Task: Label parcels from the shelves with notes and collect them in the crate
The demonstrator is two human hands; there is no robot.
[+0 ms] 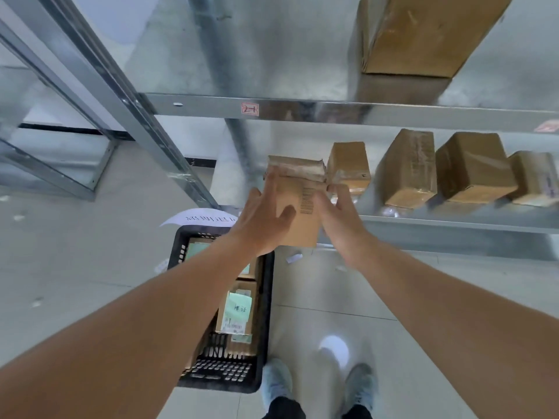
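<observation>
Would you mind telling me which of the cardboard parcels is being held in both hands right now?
The parcel with the barcode, held between the left hand and right hand; the others sit untouched on the shelf.

Metal shelf [453,220] bearing brown parcels [408,170], black crate [267,313] on tiled floor [348,297]

Bright even light, glare on shelf edge [302,111], wide-angle warp, slight motion blur
</observation>
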